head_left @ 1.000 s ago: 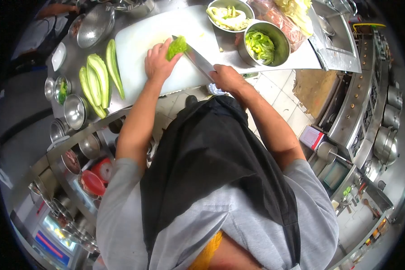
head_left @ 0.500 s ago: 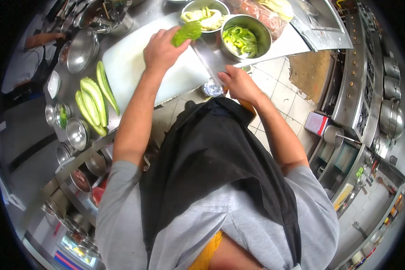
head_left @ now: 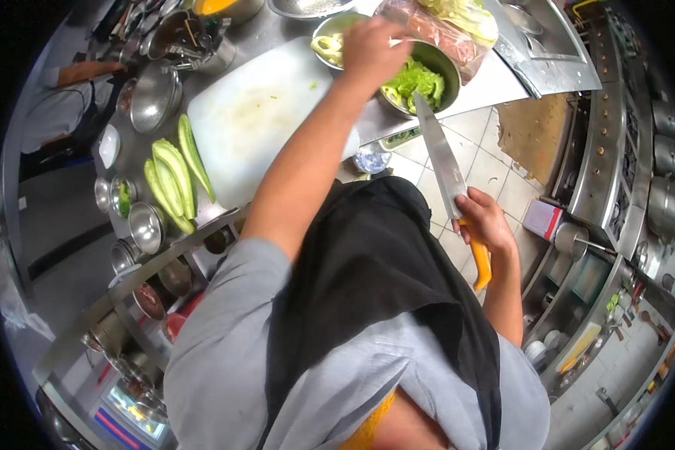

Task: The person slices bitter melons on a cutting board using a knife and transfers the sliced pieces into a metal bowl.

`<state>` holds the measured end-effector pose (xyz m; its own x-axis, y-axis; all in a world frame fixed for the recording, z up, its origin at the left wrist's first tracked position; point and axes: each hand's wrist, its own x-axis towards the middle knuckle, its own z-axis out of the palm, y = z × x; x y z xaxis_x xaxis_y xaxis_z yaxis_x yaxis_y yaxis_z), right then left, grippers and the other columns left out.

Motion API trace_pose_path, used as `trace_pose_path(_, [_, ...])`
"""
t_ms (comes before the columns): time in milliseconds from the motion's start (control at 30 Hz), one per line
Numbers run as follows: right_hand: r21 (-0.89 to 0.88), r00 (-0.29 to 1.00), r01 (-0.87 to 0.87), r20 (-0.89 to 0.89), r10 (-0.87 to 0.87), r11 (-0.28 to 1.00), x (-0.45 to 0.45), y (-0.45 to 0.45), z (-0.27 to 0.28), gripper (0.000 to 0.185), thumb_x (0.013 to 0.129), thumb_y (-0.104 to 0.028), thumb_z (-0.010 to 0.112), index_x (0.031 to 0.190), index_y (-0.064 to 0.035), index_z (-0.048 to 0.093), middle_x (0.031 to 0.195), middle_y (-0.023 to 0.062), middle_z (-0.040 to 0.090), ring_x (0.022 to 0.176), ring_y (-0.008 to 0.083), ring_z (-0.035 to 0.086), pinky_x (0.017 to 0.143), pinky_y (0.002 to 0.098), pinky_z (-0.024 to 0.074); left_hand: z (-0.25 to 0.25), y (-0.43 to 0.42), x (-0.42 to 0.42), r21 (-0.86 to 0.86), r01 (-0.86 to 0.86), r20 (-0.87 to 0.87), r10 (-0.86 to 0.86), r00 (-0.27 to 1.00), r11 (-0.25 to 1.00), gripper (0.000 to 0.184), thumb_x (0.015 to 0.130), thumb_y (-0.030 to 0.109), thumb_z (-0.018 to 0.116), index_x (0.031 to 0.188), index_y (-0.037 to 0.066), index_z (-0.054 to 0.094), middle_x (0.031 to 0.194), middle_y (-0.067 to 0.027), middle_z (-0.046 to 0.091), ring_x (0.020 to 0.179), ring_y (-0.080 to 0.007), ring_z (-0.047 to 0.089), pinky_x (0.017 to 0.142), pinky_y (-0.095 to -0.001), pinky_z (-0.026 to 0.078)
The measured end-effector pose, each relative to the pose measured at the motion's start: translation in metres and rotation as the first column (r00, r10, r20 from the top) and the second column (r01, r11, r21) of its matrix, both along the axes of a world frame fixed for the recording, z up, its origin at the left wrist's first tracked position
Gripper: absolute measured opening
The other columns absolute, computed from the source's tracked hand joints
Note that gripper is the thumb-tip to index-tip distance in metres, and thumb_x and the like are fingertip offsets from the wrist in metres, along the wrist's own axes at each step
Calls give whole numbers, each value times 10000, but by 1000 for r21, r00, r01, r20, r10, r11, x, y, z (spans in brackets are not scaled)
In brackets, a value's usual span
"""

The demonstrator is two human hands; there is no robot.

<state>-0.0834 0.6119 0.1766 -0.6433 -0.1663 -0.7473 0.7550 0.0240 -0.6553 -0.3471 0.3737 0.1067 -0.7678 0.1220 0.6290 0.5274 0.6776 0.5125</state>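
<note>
My right hand is wrapped round the yellow handle of a large kitchen knife, whose blade points up and away, its tip at the pot's near rim. My left hand reaches across to the metal pot, over its left side; its fingers are smeared by motion. Cut green vegetable pieces fill the pot. Just left of it, a metal bowl of pale green slices is partly covered by my hand. The white cutting board carries a few green scraps. Left of the board lie several long, halved green vegetables.
Plastic-wrapped meat and leafy greens lie behind the pot. Metal bowls line the counter's left side. A stove stands at the right above the tiled floor. Another person's arm shows at the far left.
My left hand has moved right from the board to the pot, and the green piece it held no longer shows in it. My right hand has lowered towards me, with the knife now pointing upward.
</note>
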Motion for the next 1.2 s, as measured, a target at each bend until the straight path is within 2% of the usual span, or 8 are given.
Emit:
trace_pose_path(167, [-8,998,-51,-37,51,999,-2,4,-4,253,1044,-285,571,1012,-34,567,693,79,605,507,125,531,455,256,431,-63,-137,20,-255,-208,540,318,780,944,200,875,257,681,1025,143,748,986,-88,730,919,-289,705,820,-388,559])
trace_pose_path(333, [4,990,-138,-21,138,990,-28,-10,-5,242,1032,-280,602,970,-52,550,745,58,595,576,124,576,461,264,438,-101,-136,36,-372,-148,430,311,848,916,176,836,250,704,938,107,725,900,-116,744,867,-309,713,826,-406,568])
trace_pose_path(467, [14,982,-151,-116,152,988,-38,-23,-15,233,1023,-268,614,950,-62,535,772,52,593,600,128,602,467,260,459,-96,-131,21,-64,-228,529,227,818,972,100,799,173,701,863,95,706,796,-129,716,713,-291,678,690,-405,549])
trace_pose_path(500, [37,977,-151,-144,155,988,-39,-27,-18,226,1024,-267,606,969,-56,547,770,52,592,600,128,606,467,258,462,-88,-127,16,90,-256,569,161,806,962,115,765,180,679,810,78,707,814,-190,707,763,-397,681,709,-472,549])
trace_pose_path(533, [18,967,-203,-153,204,979,-42,-32,-19,226,1024,-267,606,969,-56,547,770,52,592,600,128,606,467,258,462,-77,-121,14,118,-279,527,179,831,953,109,799,168,704,869,86,715,787,-134,712,692,-288,667,677,-392,543])
trace_pose_path(667, [85,950,-269,-141,279,959,-50,-40,-19,217,1035,-255,581,1011,-40,563,778,46,590,593,127,596,458,256,456,-54,-100,22,-235,-180,650,292,701,955,282,768,213,745,1041,152,709,1063,-130,709,964,-349,684,831,-462,563])
trace_pose_path(833, [133,942,-272,-164,292,953,-52,-49,-13,243,1038,-275,575,1027,-32,572,803,48,605,610,123,591,452,252,444,-104,-97,55,-102,-201,541,224,810,974,537,796,207,749,1288,148,545,1189,-157,616,1092,-375,627,893,-487,541])
trace_pose_path(1200, [228,940,-210,-219,261,951,-36,-40,-21,240,1037,-281,555,1013,-43,568,715,57,602,505,119,536,440,256,428,-95,-146,71,164,-560,353,481,802,812,210,822,153,700,1010,113,615,1026,-94,652,929,-323,661,773,-447,531])
